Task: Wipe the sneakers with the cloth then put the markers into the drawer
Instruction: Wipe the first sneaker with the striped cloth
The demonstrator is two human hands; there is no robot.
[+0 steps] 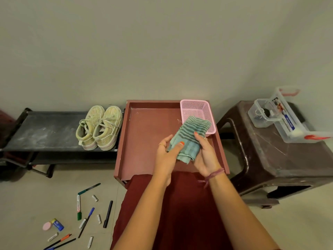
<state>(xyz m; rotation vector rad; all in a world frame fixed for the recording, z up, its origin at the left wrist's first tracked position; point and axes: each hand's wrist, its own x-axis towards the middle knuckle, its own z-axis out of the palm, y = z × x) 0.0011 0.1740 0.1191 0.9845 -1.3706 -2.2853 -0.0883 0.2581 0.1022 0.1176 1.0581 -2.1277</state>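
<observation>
Striped cloth [189, 139], folded, held by left hand [166, 154] and right hand [205, 156] above drawer [144, 134], apparently readied for sneakers [100, 127]; markers [84, 212] scattered on floor.

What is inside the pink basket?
The pink basket looks empty where its mesh shows. The striped cloth, held by both hands, covers its near corner, so that part stays hidden.

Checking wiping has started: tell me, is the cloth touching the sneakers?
Apart. The head view shows the cloth held in both hands over the red tray, with the sneakers away on the black rack.
</observation>
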